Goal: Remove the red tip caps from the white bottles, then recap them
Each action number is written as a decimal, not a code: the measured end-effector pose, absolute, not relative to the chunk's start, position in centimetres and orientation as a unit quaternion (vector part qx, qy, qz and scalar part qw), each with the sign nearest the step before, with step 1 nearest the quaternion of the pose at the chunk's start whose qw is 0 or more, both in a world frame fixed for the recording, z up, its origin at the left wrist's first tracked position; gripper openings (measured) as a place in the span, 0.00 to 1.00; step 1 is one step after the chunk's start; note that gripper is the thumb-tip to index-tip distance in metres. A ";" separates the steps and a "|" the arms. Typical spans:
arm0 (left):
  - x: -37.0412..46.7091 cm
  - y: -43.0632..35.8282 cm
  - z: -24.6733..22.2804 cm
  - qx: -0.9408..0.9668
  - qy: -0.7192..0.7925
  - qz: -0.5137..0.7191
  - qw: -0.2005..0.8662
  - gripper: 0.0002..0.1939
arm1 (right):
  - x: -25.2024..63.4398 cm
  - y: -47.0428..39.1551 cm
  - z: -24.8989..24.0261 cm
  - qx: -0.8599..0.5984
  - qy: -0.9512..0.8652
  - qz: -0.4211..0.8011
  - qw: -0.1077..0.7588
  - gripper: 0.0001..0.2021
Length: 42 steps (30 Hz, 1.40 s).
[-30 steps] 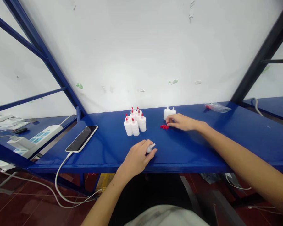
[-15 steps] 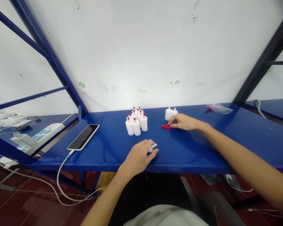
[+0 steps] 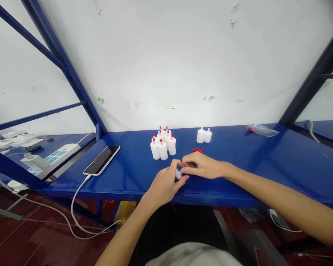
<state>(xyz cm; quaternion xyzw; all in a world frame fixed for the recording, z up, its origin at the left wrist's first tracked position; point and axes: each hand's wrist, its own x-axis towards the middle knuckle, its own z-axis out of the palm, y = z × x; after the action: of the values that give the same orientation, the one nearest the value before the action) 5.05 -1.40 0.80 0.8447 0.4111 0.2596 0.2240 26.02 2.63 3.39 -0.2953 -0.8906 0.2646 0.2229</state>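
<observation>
My left hand (image 3: 166,181) is closed around a white squeeze bottle (image 3: 178,174), its nozzle pointing up and right. My right hand (image 3: 201,165) meets it there, thumb and forefinger pinched together at the nozzle's tip. Those fingers hide whatever lies between them. Just behind my right hand is a small pile of red caps (image 3: 198,150). Farther back stand two white bottles (image 3: 200,136) with bare nozzles. To the left, several white bottles (image 3: 162,150) with red caps on their nozzles stand upright in a tight group.
A phone (image 3: 102,160) lies on the left of the blue table (image 3: 252,155), with a white cable (image 3: 77,192) running over the front edge. A clear plastic bag (image 3: 262,130) with something red inside rests at the back right. Farther left is a power strip (image 3: 61,154).
My right hand has moved from the red caps, toward me and left, to the nozzle of the bottle in my left hand. My left hand has stayed in place. The view has shifted slightly.
</observation>
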 end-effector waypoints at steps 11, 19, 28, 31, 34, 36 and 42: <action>3.8 0.4 1.6 0.741 0.475 0.404 0.249 0.30 | 29.7 5.7 4.5 -0.455 -0.755 0.040 0.470 0.20; 3.0 4.4 3.8 0.718 0.539 0.409 0.162 0.27 | 36.0 10.4 7.2 -0.661 -0.634 -0.040 0.399 0.23; 3.8 5.9 3.9 0.724 0.594 0.346 0.057 0.18 | 35.8 13.3 6.0 -0.673 -0.667 -0.005 0.320 0.19; 3.9 5.7 3.9 0.723 0.589 0.356 0.053 0.15 | 35.8 13.3 6.2 -0.681 -0.670 0.008 0.295 0.18; 3.7 4.8 3.5 0.725 0.568 0.383 0.073 0.14 | 35.9 13.2 6.2 -0.687 -0.672 0.023 0.274 0.17; 3.4 4.0 3.2 0.723 0.550 0.408 0.089 0.14 | 36.0 12.9 6.2 -0.686 -0.679 0.035 0.259 0.18; 2.8 1.9 2.4 0.737 0.511 0.438 0.064 0.13 | 34.5 10.7 6.5 -0.654 -0.675 -0.036 0.339 0.21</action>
<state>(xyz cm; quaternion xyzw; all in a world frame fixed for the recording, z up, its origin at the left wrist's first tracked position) 2.78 1.93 2.41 0.7368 0.5107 0.4383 0.0644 34.48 10.74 6.48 -0.6537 -0.6755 -0.0365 0.3392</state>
